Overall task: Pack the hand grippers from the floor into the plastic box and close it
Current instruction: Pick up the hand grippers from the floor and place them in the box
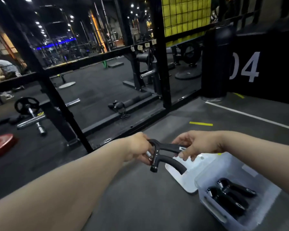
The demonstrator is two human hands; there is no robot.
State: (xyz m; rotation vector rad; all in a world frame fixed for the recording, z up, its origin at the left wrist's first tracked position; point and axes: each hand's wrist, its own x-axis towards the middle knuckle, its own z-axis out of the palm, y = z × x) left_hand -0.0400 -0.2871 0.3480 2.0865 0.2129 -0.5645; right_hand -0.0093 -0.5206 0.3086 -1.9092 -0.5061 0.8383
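Observation:
A black hand gripper (pixel 165 155) with a steel spring hangs in the air between my two hands, above the grey floor. My left hand (pixel 138 148) grips its looped spring end. My right hand (pixel 197 144) holds the end of its upper handle with curled fingers; the lower handle juts out free. Below and to the right stands the clear plastic box (pixel 205 184), open, with two black hand grippers (pixel 230 195) lying inside. The box's white lid (pixel 180 177) lies flat on the floor against the box's left side.
A black steel rack frame (pixel 160 67) stands just ahead. Beyond it are a barbell (pixel 32 117), a red weight plate (pixel 0 144) at the left, and gym machines. A black wall marked 04 (pixel 247 67) is at the right, with white and yellow floor lines.

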